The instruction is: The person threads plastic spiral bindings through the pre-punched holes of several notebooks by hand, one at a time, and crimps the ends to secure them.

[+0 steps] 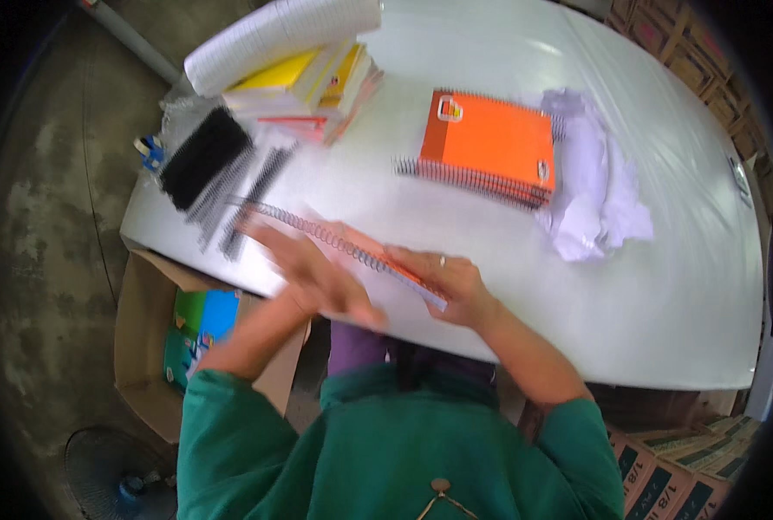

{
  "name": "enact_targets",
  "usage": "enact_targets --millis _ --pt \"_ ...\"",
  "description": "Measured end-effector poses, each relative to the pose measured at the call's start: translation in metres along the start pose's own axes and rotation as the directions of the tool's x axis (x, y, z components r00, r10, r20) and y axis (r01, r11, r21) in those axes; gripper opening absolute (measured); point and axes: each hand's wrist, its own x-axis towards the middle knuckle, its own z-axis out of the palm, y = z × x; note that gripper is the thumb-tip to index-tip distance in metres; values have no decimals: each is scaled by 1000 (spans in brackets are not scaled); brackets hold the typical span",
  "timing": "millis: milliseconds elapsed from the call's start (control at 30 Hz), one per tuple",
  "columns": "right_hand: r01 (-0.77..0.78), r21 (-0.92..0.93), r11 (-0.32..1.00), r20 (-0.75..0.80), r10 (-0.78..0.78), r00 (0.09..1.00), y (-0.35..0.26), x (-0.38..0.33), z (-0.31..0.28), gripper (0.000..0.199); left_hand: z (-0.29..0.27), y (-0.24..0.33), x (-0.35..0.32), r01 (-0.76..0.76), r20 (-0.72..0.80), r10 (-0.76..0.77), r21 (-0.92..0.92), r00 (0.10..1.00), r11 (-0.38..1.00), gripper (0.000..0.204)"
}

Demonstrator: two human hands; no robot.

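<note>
Holding: a spiral-bound notebook [386, 264] lay at the near edge of the white table [664, 286], under both hands.
Left hand [317, 276]: blurred, laid flat over the notebook's cover, fingers [275, 243] stretched out and loosely open, pointing toward the wire spiral [317, 232].
Right hand [451, 286]: rested on the notebook's right end, fingers [412, 258] curled over its edge, closed on it; a ring showed on one finger.
Beyond: a stack of orange spiral notebooks [489, 143] sat farther back on the table, with crumpled white paper [594, 186] touching its right side.
Left: loose black binding coils [230, 186] lay near the table's left end, beside a pile of yellow books [304, 87].
Floor: an open cardboard box [148, 347] stood below the table's left corner.
</note>
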Motion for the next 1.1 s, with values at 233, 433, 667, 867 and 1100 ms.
enact_targets --millis 233,433,667,867,1100 --pt "-14 -33 999 -62 12 998 6 -1 -7 55 10 43 3 -51 274 90 -146 957 988 90" --pt "43 -45 998 -67 -46 997 4 -7 4 71 21 41 13 62 253 -44 -65 967 996 97" --pt "-44 -50 998 67 47 997 2 -1 4 72 20 35 31 150 5 -151 54 989 987 92" --pt "93 -32 995 -149 -97 984 0 -1 -2 60 19 77 5 172 249 -105 -262 963 950 95" --pt "77 -383 921 -161 -149 976 -89 33 -25 55 -53 82 114 746 425 -622 -482 657 459 41"
